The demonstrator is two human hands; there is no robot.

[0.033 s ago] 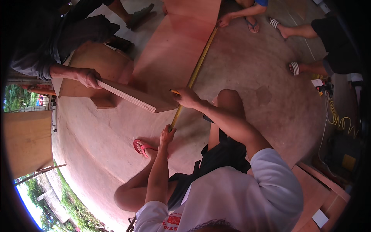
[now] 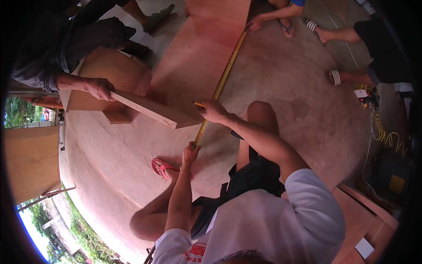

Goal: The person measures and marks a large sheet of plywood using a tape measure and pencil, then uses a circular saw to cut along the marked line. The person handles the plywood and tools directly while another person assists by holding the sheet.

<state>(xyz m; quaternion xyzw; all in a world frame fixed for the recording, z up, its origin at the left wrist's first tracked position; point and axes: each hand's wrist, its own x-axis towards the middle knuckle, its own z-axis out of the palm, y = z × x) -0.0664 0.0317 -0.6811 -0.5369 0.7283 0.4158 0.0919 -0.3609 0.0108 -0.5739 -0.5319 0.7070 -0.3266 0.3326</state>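
A yellow tape measure (image 2: 228, 68) is stretched along the right edge of a long plywood panel (image 2: 193, 55). My left hand (image 2: 190, 154) is closed around the tape's near end, a little off the panel. My right hand (image 2: 214, 111) grips a pencil (image 2: 199, 104) at the panel's near right corner, beside the tape. At the far end, another person's hand (image 2: 255, 23) touches the tape by the panel's edge. From the left, a co-worker's hand (image 2: 101, 88) holds an upright plywood board (image 2: 151, 109), which meets the panel's near end.
A plywood box-like piece (image 2: 110, 72) stands at the left beside a crouching co-worker. Sandalled feet (image 2: 335, 77) of another person are at the right, near a yellow coiled hose (image 2: 386, 136). More wooden panels (image 2: 358, 215) lie at the lower right.
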